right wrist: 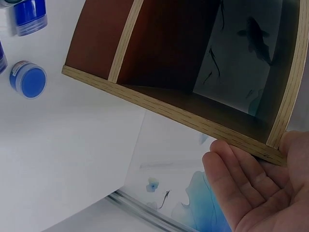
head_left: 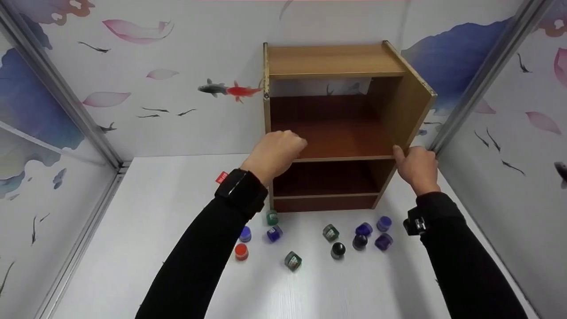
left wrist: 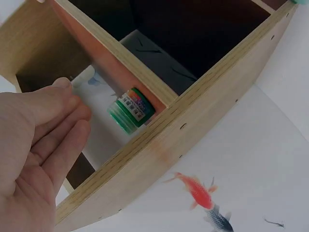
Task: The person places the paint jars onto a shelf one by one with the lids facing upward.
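Two hands are at the wooden cabinet (head_left: 336,60). Fingers of the left hand (left wrist: 43,145) are loosely bent, tips near one another, holding nothing; just beside them a green jar (left wrist: 133,110) stands on the cabinet's reddish shelf (head_left: 345,137), close to its left side panel. From the head, the left hand hides that jar, and its label is too blurred to read. The right hand (head_left: 417,168) grips the cabinet's right side panel, fingers along the outer face, thumb at the front edge; the right wrist view cuts off much of the thumb. On the table (head_left: 110,230), before the cabinet, sit more jars (head_left: 293,261), a blue one (head_left: 246,234) partly covered by the left sleeve (head_left: 195,257). The cabinet's lower compartment is too dark to make out well.
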Tool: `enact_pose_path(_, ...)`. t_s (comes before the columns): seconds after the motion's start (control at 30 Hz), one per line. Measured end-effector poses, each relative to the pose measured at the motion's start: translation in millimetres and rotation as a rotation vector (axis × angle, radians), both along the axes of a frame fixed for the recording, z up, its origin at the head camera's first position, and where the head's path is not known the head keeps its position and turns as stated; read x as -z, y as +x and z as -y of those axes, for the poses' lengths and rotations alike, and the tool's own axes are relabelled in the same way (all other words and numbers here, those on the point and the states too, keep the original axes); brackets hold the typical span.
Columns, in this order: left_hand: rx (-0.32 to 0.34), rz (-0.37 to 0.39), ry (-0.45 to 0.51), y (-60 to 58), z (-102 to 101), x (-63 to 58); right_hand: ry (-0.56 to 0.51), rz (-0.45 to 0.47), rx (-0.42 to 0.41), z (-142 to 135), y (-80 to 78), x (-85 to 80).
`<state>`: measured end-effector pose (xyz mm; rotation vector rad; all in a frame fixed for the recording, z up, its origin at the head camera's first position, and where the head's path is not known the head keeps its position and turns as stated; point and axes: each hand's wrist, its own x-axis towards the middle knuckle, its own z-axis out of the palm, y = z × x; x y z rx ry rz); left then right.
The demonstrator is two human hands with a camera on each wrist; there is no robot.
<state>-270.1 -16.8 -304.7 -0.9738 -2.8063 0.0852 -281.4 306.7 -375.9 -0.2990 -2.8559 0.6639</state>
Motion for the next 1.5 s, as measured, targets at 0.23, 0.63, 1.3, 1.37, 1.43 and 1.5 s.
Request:
enact_pose_path(0.23,0.007,0.142,0.064,13.9,8.3,24.4,0.012,0.005,-0.004,-3.0,-1.2,0.8)
enact_pose_path(0.63,0.011,0.215,0.062,31.6,28.9,79.4,0.000,0.003,-0.003,0.7,-1.8,2.0)
enact_pose_path(1.3,-0.200,0.398,0.049,42.7,91.6,138.0,0.011,-0.019,-0.028,-2.3,-3.0,1.5)
enact_pose_path(1.37,-0.223,0.405,0.047,43.7,100.2,141.2,0.006,-0.020,-0.033,-2.3,-3.1,1.4)
enact_pose_path(1.43,-0.247,0.416,0.041,44.7,108.1,145.3,0.000,-0.016,-0.031,-2.4,-3.0,1.4)
enact_pose_path(1.5,-0.272,0.430,0.037,46.5,115.7,149.5,-0.005,-0.004,-0.032,-2.2,-2.9,1.4)
